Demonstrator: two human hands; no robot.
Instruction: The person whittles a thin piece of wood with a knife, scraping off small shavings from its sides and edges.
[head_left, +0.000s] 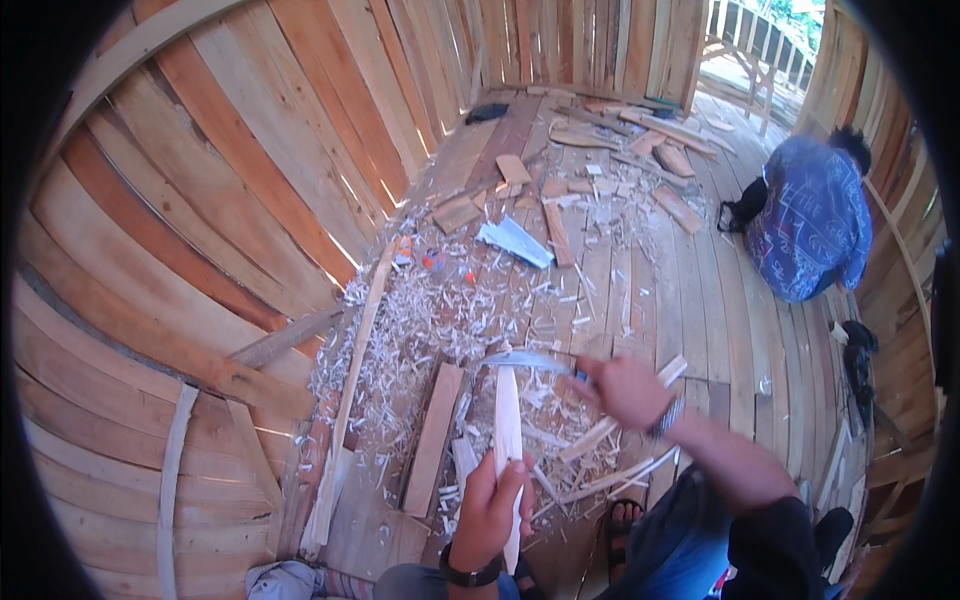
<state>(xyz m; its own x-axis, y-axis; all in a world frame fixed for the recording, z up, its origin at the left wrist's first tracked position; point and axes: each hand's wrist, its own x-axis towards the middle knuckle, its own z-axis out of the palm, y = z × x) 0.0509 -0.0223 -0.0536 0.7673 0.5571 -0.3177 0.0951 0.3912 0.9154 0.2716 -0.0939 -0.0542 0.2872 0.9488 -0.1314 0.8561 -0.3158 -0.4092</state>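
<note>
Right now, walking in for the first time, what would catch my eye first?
The shiny blade in the right hand, just below centre, at the far end of a pale wooden piece gripped by the left hand. Pale shavings litter the floor to its left; a light-blue object lies beyond. At upper right, a person in patterned blue hunches.

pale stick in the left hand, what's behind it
Beside the stick, shavings and a brown board show on the floor. What lies directly behind the stick and the left hand is covered.
</note>
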